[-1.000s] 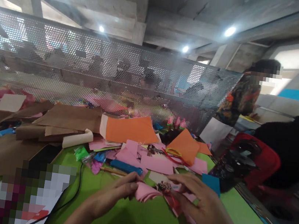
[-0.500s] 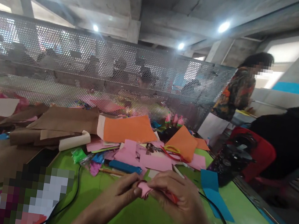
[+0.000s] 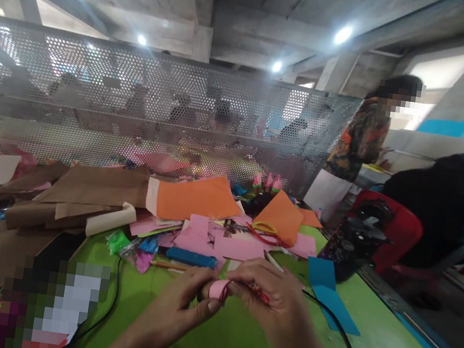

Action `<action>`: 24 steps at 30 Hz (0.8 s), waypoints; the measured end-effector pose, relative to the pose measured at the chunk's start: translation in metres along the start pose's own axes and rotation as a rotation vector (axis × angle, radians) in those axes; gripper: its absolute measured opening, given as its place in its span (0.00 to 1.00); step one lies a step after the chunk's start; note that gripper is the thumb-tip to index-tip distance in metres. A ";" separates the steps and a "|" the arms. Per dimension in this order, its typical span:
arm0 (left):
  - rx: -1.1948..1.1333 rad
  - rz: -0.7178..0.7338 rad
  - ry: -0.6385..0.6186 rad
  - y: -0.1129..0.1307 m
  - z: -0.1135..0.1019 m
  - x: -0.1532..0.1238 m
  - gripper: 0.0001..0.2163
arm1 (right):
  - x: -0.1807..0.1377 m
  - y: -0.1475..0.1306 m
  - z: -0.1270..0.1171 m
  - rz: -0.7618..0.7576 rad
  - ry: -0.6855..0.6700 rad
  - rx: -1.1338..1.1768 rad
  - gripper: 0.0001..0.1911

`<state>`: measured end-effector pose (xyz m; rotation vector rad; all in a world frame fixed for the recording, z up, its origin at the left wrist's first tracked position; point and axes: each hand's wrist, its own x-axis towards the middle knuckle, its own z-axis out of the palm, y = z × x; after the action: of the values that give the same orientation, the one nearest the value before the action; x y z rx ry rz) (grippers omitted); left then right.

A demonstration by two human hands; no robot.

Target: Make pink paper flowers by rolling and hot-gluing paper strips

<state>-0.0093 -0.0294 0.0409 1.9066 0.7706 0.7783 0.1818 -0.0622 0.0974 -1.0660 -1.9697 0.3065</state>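
Note:
Low over the green table, my left hand (image 3: 178, 310) pinches a small curled pink paper piece (image 3: 218, 289) between thumb and fingers. My right hand (image 3: 278, 304) closes on the same paper from the other side, and its fingertips meet it near the left hand's. Something red (image 3: 262, 296) shows inside the right hand; its kind is mostly hidden by the fingers. Just beyond the hands lie a blue bar-shaped item (image 3: 192, 257) and a thin wooden stick (image 3: 169, 265).
Brown paper (image 3: 100, 187), orange paper (image 3: 192, 197) and pink sheets (image 3: 241, 249) heap along a perforated metal screen (image 3: 161, 95). Scissors with red and yellow handles (image 3: 265, 229) lie among them. A black cable (image 3: 343, 333) and folded blue paper (image 3: 332, 303) are at right. Two people are beyond.
The pink paper has turned in my fingers, so its curved band now faces me. Both hands stay on it. The whole view has shifted slightly.

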 end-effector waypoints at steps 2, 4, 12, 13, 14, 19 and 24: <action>0.005 0.004 0.004 -0.001 0.000 0.000 0.14 | 0.000 0.001 0.001 0.003 0.006 0.010 0.08; 0.004 0.015 0.007 -0.002 0.000 0.000 0.14 | 0.000 0.001 0.002 0.012 0.013 0.018 0.08; -0.004 0.016 0.016 -0.004 0.001 0.001 0.13 | -0.001 0.006 0.005 0.033 0.034 0.043 0.07; -0.004 0.016 0.018 -0.004 0.001 0.001 0.13 | -0.001 0.006 0.005 0.035 0.034 0.050 0.07; -0.004 0.015 0.020 -0.004 0.002 0.001 0.13 | -0.001 0.007 0.006 0.036 0.035 0.058 0.07; -0.046 0.003 0.018 -0.005 0.002 0.000 0.13 | -0.002 0.008 0.007 0.061 0.020 0.085 0.07; -0.118 -0.031 0.021 -0.002 0.002 0.000 0.13 | -0.003 0.013 0.009 0.079 0.001 0.093 0.07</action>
<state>-0.0083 -0.0289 0.0382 1.7797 0.7491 0.8088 0.1825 -0.0552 0.0829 -1.0854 -1.8965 0.4368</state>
